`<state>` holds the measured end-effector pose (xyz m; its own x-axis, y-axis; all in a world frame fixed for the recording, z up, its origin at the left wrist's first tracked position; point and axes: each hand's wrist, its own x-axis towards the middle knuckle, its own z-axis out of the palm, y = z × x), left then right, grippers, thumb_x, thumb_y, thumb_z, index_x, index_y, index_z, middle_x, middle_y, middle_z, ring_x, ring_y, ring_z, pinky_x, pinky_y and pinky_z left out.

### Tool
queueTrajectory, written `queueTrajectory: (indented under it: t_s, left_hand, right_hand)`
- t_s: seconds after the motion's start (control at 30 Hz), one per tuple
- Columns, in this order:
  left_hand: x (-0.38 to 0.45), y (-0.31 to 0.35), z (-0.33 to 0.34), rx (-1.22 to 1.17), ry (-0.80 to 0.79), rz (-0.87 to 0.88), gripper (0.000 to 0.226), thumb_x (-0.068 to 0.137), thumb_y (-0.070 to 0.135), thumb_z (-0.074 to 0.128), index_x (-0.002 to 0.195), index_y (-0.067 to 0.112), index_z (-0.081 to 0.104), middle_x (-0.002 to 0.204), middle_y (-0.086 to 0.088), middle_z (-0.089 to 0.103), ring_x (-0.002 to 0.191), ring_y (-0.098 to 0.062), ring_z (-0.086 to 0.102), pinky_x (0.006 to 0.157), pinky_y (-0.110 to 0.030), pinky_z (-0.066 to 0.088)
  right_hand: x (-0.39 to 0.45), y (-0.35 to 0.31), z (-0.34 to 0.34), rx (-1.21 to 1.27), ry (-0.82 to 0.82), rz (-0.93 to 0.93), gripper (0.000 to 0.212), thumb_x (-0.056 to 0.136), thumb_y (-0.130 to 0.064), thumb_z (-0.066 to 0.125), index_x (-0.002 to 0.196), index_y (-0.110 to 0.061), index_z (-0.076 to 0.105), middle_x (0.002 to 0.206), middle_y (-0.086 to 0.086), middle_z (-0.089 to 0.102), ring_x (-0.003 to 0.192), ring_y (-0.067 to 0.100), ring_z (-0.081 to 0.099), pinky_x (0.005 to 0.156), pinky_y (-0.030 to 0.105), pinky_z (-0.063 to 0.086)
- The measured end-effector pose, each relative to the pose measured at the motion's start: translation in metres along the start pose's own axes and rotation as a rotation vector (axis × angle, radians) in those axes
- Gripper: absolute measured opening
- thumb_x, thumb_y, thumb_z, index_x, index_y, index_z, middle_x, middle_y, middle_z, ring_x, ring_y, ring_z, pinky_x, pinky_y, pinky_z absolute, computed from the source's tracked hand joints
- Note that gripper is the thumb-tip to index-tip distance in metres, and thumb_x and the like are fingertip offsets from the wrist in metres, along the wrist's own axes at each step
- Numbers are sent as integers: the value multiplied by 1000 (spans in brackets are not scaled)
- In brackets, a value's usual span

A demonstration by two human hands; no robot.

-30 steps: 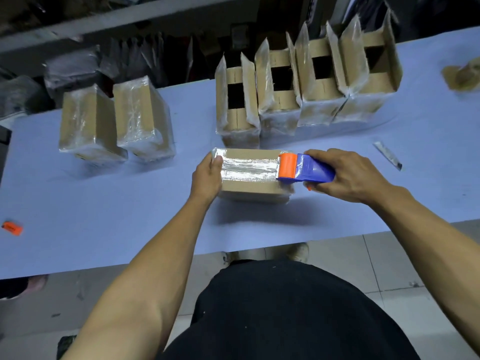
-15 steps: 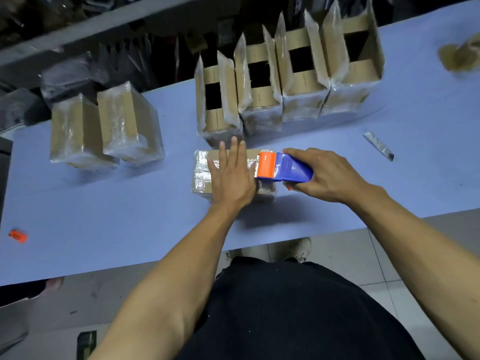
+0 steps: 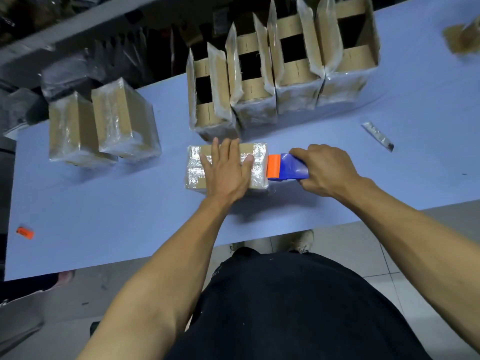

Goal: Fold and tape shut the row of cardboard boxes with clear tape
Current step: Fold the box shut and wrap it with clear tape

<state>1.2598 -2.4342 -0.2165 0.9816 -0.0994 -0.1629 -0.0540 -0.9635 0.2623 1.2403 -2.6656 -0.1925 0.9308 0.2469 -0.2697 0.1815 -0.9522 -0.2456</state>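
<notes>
Cardboard box (image 3: 255, 152), glossy tape; left hand (image 3: 227, 172) flat atop; right hand (image 3: 324, 170) grips dispenser (image 3: 285, 167).

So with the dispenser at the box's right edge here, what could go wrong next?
1. The tape dispenser, gripped by the right hand, sits at the right edge of the box; a poor cut could leave a loose tail.
2. The left hand lies flat on the taped top; lifting early might let the box slide.
3. The open boxes stand close behind and could be bumped.
</notes>
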Motion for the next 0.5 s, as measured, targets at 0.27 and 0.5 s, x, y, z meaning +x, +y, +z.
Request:
queueTrajectory:
  t_s: [0.27,0.5]
  left_hand:
    - [10,-4,-8,101,47,115,43,101,46,43,129,15,55,127,-12,54,118,-35,44,106,-51,26]
    - [13,-27,-23,78,-142,-47,59,92,71,35,130,27,48,121,-11,64,113,-36,58,85,-45,36]
  right_hand:
    - [9,-54,-24,-188,0,104,30,73,-20,66,102,-17,58,87,7,56,75,29,51,65,32,30]
    - [8,-43,-9,-170,53,168,35,76,-19,65,109,-12,55,94,12,60,81,33,56,62,31,30]
